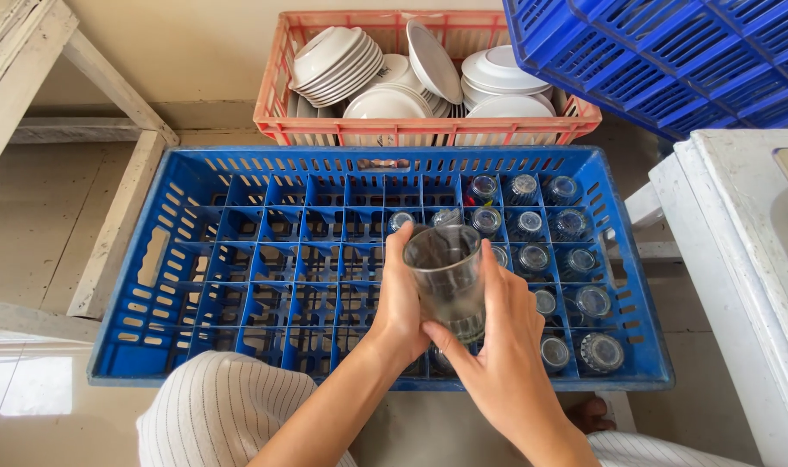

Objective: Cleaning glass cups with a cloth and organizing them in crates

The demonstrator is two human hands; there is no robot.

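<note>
A clear drinking glass (446, 281) is held upright between both hands above the blue compartment crate (195, 259), just over the cells at about 5 o'clock of the crate's centre. The left hand (400, 303) is wrapped round the glass's left wall, thumb side up; the right hand (497, 346) is closed on its right wall and base, so each grip is clenched on the glass. Its long axis runs nearly vertical, tilted slightly away from the person, with the open mouth pointing up toward 12 o'clock.

Other glasses (532, 259) are stood in the cells from 1 to 4 o'clock; the left cells are bare. A red crate of white plates (394, 104) lies at 12 o'clock.

As a judgement: the glass looks smooth, so a slip could be caused by a loosened hold, and a chip by knocking its base against a divider or a neighbouring glass.
</note>
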